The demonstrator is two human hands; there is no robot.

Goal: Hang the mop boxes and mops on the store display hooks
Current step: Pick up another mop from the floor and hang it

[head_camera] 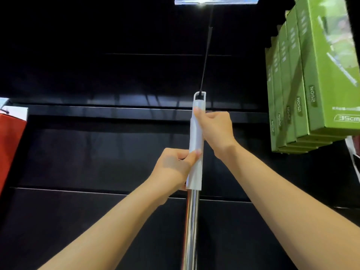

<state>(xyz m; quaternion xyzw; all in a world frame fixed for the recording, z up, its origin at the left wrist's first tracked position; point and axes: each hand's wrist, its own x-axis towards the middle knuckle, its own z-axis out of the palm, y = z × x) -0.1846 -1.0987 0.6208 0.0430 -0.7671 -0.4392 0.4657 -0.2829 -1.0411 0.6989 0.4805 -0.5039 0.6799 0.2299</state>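
White plastic grip atop the chrome mop pole is wrapped by our left hand and right hand, its loop at the hook tip, and we judge it stiff, light and less slippery than the chrome.

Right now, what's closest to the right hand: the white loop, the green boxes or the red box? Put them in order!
Measured from the right hand, in the head view:
1. the white loop, just above it, topping the mop handle it grips.
2. the green boxes, hanging off to the right.
3. the red box, far away at the left edge.
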